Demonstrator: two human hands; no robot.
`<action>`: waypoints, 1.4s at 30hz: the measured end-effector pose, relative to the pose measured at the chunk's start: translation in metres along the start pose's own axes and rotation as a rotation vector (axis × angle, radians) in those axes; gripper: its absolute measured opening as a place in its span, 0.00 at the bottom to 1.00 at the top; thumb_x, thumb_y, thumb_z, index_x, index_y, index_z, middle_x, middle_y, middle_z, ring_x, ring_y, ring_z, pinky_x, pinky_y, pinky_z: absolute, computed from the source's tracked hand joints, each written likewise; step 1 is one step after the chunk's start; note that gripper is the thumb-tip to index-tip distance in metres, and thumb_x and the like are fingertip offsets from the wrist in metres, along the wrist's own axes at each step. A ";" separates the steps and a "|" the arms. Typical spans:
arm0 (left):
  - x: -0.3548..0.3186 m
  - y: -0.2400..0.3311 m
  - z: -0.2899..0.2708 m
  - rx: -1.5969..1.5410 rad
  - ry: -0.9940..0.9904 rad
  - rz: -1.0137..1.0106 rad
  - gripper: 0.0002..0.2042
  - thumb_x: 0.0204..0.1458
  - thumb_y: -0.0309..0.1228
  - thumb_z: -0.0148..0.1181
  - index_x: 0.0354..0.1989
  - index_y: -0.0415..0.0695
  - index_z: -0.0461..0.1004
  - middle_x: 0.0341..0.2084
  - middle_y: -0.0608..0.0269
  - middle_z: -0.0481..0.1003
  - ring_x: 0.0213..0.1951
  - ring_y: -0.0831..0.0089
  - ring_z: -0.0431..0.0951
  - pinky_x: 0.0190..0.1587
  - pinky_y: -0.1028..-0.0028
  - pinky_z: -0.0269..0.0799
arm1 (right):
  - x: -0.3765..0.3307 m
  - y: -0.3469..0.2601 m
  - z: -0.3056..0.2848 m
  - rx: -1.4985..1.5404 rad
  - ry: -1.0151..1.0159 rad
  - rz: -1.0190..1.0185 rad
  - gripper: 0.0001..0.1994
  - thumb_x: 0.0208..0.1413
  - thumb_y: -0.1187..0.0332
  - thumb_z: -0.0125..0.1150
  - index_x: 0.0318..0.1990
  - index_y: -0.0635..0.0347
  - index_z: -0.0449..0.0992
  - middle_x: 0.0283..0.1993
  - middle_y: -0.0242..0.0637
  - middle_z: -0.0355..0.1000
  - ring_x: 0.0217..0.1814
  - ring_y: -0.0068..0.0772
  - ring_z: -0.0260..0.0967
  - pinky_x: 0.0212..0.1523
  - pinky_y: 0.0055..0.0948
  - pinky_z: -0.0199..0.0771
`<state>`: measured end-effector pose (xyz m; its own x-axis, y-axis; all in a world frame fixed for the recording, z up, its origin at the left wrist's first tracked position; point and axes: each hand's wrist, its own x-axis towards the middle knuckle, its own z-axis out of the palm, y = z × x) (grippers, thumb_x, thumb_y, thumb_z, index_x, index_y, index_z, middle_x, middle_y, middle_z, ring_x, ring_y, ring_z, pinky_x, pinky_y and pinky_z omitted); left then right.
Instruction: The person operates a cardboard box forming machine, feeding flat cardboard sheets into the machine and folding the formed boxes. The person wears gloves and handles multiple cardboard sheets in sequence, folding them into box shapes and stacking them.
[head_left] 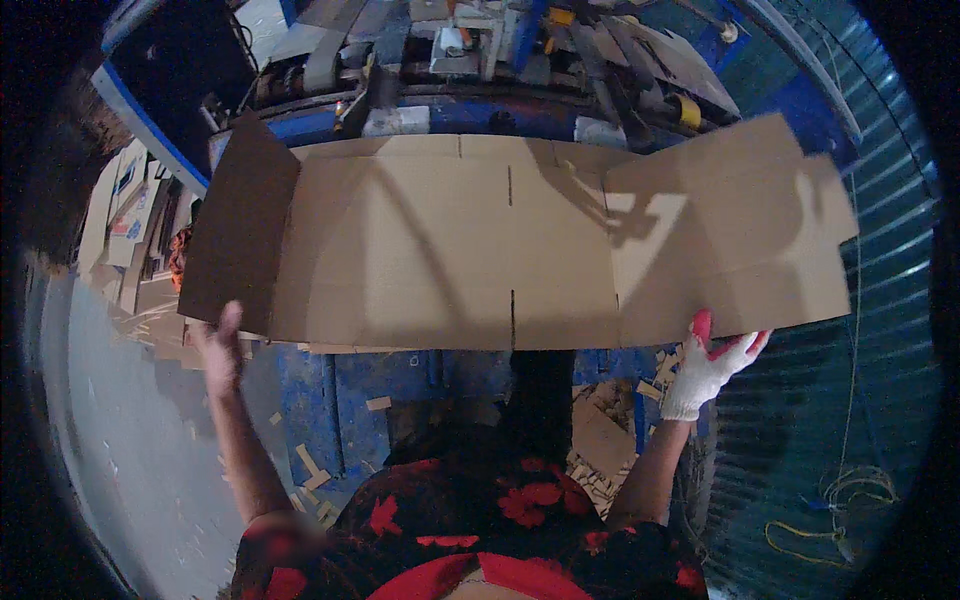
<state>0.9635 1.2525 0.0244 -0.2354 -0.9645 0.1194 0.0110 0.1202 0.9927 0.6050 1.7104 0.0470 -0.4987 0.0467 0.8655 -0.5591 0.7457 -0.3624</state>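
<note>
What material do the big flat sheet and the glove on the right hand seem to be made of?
The flat sheet looks like matte brown corrugated cardboard: it shows cut slots and fold creases. The glove seems to be white knitted fabric with a red coating on the fingertips, possibly rubber.

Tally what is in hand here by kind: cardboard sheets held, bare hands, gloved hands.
Cardboard sheet, flat with cut slots, held at its lower edge: 1
Bare hands, the left hand: 1
Gloved hands, the right hand in a white glove with red fingertips: 1
Total: 3
</note>
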 end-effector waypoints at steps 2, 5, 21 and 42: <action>-0.006 -0.018 0.017 0.161 0.025 -0.103 0.28 0.51 0.31 0.61 0.59 0.37 0.60 0.54 0.56 0.66 0.53 0.65 0.66 0.58 0.68 0.58 | -0.009 -0.018 0.007 0.397 -0.402 0.621 0.31 0.45 0.82 0.64 0.59 0.60 0.62 0.59 0.47 0.59 0.54 0.35 0.64 0.51 0.30 0.69; -0.008 -0.015 0.016 0.154 -0.073 -0.035 0.24 0.52 0.31 0.59 0.56 0.35 0.62 0.52 0.55 0.67 0.52 0.65 0.68 0.56 0.67 0.61 | -0.007 -0.038 0.007 0.439 -0.856 0.731 0.27 0.46 0.84 0.58 0.57 0.59 0.64 0.51 0.45 0.67 0.53 0.37 0.66 0.51 0.31 0.68; -0.007 0.013 0.161 0.892 -0.770 0.716 0.37 0.39 0.18 0.53 0.65 0.42 0.54 0.64 0.48 0.55 0.65 0.48 0.52 0.64 0.59 0.54 | 0.013 -0.025 0.119 -0.165 -0.988 -0.826 0.28 0.40 0.76 0.57 0.54 0.44 0.68 0.54 0.39 0.66 0.58 0.47 0.64 0.62 0.52 0.57; 0.149 -0.021 0.282 0.951 -0.615 0.810 0.20 0.48 0.22 0.49 0.53 0.41 0.66 0.53 0.47 0.68 0.53 0.54 0.69 0.51 0.62 0.69 | 0.128 -0.045 0.303 -0.017 -0.872 -0.489 0.23 0.53 0.72 0.54 0.59 0.53 0.65 0.49 0.48 0.68 0.49 0.51 0.67 0.47 0.40 0.68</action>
<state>0.6538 1.1725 0.0160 -0.8687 -0.3233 0.3753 -0.2509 0.9405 0.2293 0.3655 1.4818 0.0691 -0.5318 -0.7666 0.3598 -0.8265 0.5625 -0.0231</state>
